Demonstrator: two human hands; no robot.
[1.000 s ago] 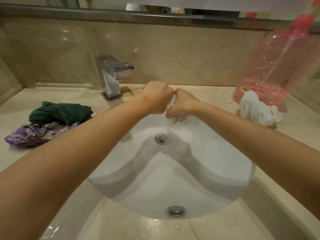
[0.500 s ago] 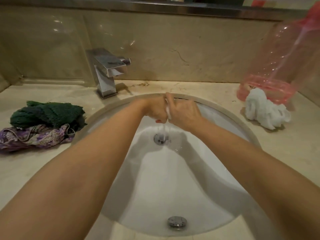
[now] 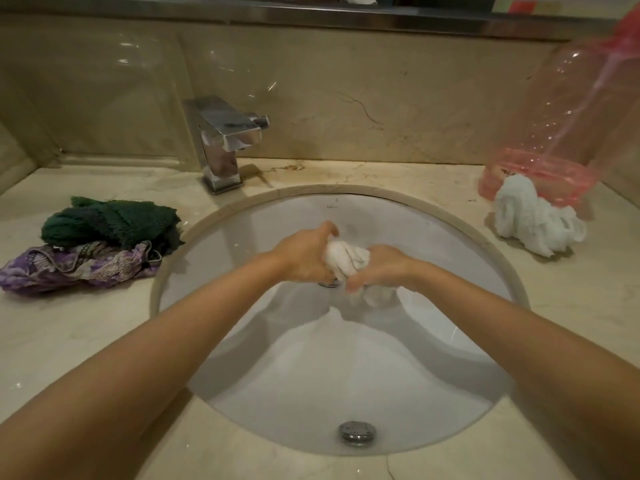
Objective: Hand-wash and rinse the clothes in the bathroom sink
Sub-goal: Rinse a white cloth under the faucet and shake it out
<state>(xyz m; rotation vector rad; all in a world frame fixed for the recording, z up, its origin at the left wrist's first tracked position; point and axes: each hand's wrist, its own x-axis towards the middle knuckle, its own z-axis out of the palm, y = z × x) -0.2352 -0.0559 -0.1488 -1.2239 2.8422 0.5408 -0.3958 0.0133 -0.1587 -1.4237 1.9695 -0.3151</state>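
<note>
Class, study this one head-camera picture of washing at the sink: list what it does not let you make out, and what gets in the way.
1. The drain, head view: mostly covered by the left hand and the white cloth.
2. Pink bottle: its top is cut off by the picture's edge.
3. What garment the white cloth is: bunched between left hand and right hand.
4. The mark on the sink: too small.

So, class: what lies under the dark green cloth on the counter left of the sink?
The green cloth rests partly on a purple patterned garment, whose front spreads over the counter. How far the purple piece reaches underneath, or whether anything else is there, is covered.
</note>
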